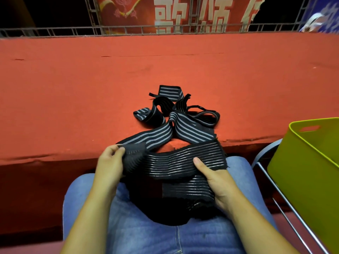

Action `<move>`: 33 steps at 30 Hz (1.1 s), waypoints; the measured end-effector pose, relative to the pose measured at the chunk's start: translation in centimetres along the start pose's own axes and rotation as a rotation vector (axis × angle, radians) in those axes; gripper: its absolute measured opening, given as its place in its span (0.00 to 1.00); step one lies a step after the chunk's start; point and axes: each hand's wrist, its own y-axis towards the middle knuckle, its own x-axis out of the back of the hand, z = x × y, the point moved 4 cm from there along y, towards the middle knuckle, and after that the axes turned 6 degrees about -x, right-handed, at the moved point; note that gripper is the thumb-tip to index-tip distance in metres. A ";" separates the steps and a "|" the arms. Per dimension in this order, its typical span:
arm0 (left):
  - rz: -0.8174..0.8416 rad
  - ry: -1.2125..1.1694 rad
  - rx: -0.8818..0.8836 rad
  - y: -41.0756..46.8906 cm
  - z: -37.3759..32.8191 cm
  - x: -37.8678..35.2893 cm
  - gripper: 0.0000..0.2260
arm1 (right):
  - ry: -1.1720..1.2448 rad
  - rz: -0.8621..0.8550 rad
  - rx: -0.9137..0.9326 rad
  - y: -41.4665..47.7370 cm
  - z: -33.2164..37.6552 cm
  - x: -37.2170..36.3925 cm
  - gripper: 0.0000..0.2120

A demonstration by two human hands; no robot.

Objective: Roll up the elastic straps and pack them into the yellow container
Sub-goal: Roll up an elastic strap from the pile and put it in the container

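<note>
Between the fingers (111, 150), a wide elastic strap (176, 162) is held spread over the lap (146, 233), pinched by the left hand (109, 165) and gripped by the right hand (214, 180), likely readied for rolling.

A long table (91, 88) covered in red felt spans the view from left to right. A thin seam (165, 55) crosses the cloth towards the far side, and the cover is rumpled and frayed along the near edge (55, 156). Near the middle, closer to the near edge, lies a loose tangle of black elastic straps (176, 110) with grey stripes, looped and twisted over one another. One striped strap (156, 136) trails from the heap over the near edge.
</note>
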 end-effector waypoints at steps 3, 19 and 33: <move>0.164 0.076 0.030 -1.7 -0.1 -2.1 0.04 | -0.054 0.025 0.011 -0.5 0.9 -0.4 0.17; 0.454 0.189 -0.486 -7.5 -6.6 -7.8 0.10 | -0.611 0.249 0.223 -1.7 1.5 -4.0 0.03; 0.102 -0.041 -0.489 -3.1 -6.1 -3.1 0.07 | -0.871 0.125 0.061 -0.3 0.1 -0.7 0.12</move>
